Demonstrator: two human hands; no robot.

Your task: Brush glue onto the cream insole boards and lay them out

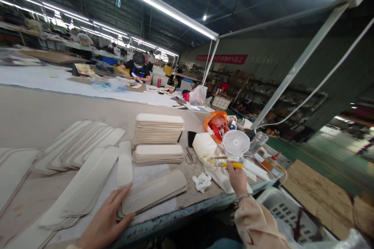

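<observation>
My right hand point(238, 181) is closed round a yellow-handled brush point(238, 165), which points left over a cut-open white plastic jug point(205, 146). A thin brown stick point(220, 158) lies at the jug's opening. My left hand point(109, 214) rests on the table with its fingers apart, at the left end of a small stack of pale, round-cornered strips point(154, 192). Thumb and fingertips touch or nearly touch that end. One white strip point(125, 163) lies just beyond the fingertips. Further left, more strips point(84, 186) lie fanned out and overlapping.
Two neat strip stacks point(159, 128) stand mid-table. Near them lie a black phone point(191, 139), scissors point(191, 156) and crumpled tissue point(201, 182). A white fan point(236, 142), orange bag point(216, 124) and clear bottle point(258, 142) crowd the right. Below stands a plastic basket point(288, 206). A co-worker point(138, 68) sits opposite.
</observation>
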